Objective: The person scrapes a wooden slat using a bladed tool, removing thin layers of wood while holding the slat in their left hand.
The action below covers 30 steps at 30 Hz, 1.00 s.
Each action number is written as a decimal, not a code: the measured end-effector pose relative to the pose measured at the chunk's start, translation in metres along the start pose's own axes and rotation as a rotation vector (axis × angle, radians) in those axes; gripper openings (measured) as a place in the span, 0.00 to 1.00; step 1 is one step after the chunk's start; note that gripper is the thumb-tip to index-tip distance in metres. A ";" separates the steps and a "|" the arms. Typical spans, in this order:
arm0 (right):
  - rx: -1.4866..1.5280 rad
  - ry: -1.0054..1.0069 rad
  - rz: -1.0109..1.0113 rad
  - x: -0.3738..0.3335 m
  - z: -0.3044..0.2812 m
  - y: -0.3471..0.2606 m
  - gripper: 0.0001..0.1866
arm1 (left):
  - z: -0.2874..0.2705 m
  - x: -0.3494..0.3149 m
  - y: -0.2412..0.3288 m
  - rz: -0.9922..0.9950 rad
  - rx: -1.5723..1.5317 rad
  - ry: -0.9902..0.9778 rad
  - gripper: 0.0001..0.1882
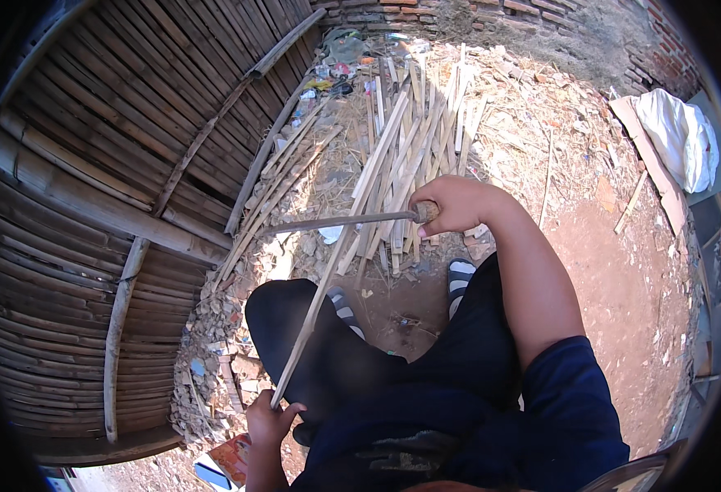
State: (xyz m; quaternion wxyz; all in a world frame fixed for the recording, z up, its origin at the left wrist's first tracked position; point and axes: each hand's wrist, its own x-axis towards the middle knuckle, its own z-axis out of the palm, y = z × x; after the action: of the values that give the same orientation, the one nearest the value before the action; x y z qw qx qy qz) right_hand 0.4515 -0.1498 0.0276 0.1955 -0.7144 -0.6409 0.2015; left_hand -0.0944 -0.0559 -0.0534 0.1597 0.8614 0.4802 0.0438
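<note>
My right hand (456,205) is closed round the short wooden handle of a machete (328,222), a long, narrow, dark blade pointing left. Low at the left, my left hand (269,420) grips the near end of a thin wooden strip (305,332). This strip slants up past my bent left knee to the blade, which crosses over it; whether the two touch I cannot tell. Beyond the blade lies a loose pile of pale wooden strips (414,148) on the ground, most of them pointing away from me.
A slatted bamboo wall (123,107) rises close on the left, with rubble and longer strips (282,168) along its foot. Litter (332,78) lies by the far brick wall (533,12). A white sack (679,138) sits at the right. My sandalled feet flank the pile's near end.
</note>
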 end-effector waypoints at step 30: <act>0.024 -0.106 0.228 -0.006 -0.006 -0.016 0.30 | 0.005 0.004 -0.005 0.101 0.007 0.080 0.35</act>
State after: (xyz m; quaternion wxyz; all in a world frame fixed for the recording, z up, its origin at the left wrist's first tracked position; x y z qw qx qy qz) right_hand 0.4407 -0.1539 0.0419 0.1457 -0.7685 -0.5626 0.2677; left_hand -0.0950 -0.0518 -0.0598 0.1349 0.8827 0.4422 0.0848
